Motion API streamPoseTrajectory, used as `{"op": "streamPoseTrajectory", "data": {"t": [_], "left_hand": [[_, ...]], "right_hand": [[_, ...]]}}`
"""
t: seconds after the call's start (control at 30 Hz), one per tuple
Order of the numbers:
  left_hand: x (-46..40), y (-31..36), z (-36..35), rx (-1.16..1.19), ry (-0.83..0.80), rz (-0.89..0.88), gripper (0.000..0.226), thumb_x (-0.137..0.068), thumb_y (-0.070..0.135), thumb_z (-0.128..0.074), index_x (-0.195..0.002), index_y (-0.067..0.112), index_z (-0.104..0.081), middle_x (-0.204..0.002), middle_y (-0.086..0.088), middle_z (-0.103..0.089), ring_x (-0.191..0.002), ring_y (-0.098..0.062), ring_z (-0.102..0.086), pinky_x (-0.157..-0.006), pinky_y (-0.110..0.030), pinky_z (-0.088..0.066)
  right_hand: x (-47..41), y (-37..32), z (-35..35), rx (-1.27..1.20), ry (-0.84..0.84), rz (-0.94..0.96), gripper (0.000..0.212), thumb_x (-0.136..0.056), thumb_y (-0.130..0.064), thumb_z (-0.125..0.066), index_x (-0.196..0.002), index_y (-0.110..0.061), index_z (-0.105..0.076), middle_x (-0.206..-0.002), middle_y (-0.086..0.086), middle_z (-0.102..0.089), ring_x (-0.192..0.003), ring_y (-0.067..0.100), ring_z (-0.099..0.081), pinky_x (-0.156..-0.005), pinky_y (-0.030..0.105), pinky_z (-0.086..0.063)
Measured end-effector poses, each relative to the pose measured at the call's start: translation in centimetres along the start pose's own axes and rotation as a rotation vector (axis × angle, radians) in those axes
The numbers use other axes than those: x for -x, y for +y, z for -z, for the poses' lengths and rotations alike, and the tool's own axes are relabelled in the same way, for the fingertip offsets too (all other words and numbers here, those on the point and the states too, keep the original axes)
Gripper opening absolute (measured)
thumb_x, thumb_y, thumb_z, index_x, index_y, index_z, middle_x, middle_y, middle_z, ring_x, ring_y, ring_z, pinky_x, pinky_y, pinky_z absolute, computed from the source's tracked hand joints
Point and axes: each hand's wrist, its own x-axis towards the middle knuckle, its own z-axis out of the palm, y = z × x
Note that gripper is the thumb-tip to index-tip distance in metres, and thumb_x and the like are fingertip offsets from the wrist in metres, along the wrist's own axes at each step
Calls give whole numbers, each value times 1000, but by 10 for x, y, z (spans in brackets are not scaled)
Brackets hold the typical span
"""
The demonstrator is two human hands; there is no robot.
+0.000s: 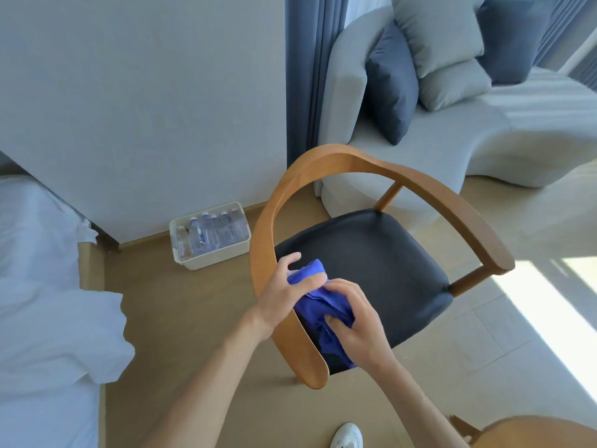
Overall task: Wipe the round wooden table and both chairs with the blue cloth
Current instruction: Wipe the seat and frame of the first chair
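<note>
A wooden chair (371, 163) with a curved backrest and a black padded seat (381, 263) stands in the middle of the head view. The blue cloth (323, 305) is bunched above the seat's near left corner, over the left arm of the chair. My left hand (287, 292) grips the cloth's upper end and my right hand (355, 321) clasps its lower part. The lower end of the cloth hangs toward the seat. A curved piece of the round wooden table (542, 431) shows at the bottom right corner. No second chair is in view.
A white bin of water bottles (211, 236) sits on the floor by the wall, left of the chair. A bed with white sheets (42, 302) fills the left side. A grey sofa with cushions (436, 124) stands behind the chair. My white shoe (347, 436) is below.
</note>
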Motion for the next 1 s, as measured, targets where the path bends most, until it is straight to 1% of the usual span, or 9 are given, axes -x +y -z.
{"op": "streamPoseTrajectory", "data": {"t": [0.1,0.23,0.33,0.43,0.5,0.63,0.8,0.9,1.0], "left_hand": [[15,15,18,-159,61,-35,66,-67,26,-75,-126,31,-45,-110,3,-54,-95,-11,-60,-78,-22,-48],[30,42,35,-200,61,-170,45,-75,8,-70,-114,28,-57,-110,7,-59,-96,-10,-60,-72,-19,-48],[42,61,42,-254,-14,-251,43,-76,7,-69,-110,32,-58,-103,10,-61,-90,-10,-62,-62,-16,-48],[53,77,51,-227,-78,-288,46,-75,4,-69,-109,33,-59,-102,9,-60,-88,-13,-64,-61,-16,-49],[57,85,58,-218,-97,-318,47,-72,8,-70,-109,35,-59,-104,9,-60,-90,-15,-64,-63,-19,-51],[61,94,69,-269,-72,-349,46,-70,14,-73,-105,41,-60,-105,13,-60,-93,-12,-64,-70,-23,-54],[53,94,93,-517,-16,-340,53,-69,9,-74,-105,43,-56,-97,13,-66,-96,-3,-62,-86,-20,-50],[48,87,97,-714,12,-308,55,-69,12,-70,-98,53,-47,-95,19,-64,-98,4,-56,-78,-9,-41],[40,81,95,-810,9,-282,50,-71,12,-67,-93,51,-46,-95,21,-61,-94,7,-55,-69,-5,-38]], "right_hand": [[4,-24,-11,13,14,-30,55,-77,0,-67,-120,-29,-49,-121,-13,-52,-101,-2,-55,-78,11,-43],[12,-44,-15,-32,-44,-73,80,-69,-30,-78,-138,-31,-36,-137,-19,-36,-123,-2,-41,-92,12,-41],[17,-55,-6,-95,-142,-147,86,-74,-51,-67,-147,-36,-24,-144,-22,-36,-130,1,-38,-100,21,-38],[18,-61,5,-15,-171,-199,72,-84,-40,-60,-146,-40,-25,-142,-27,-39,-131,-5,-32,-104,20,-28],[13,-67,10,140,-209,-145,63,-84,-29,-64,-139,-38,-36,-132,-25,-47,-120,-9,-35,-99,14,-26],[-4,-78,19,391,-245,-68,21,-86,-25,-61,-107,-27,-61,-98,-11,-53,-97,6,-38,-82,20,-30],[-22,-82,48,385,-199,-18,17,-89,-22,-56,-104,-28,-56,-102,-16,-50,-99,2,-41,-91,25,-37],[-39,-87,58,462,-270,24,15,-91,-23,-52,-104,-31,-53,-97,-18,-54,-92,2,-49,-97,29,-37],[-48,-84,60,539,-275,59,14,-94,-27,-51,-105,-34,-52,-97,-21,-53,-93,3,-50,-103,27,-27]]}}
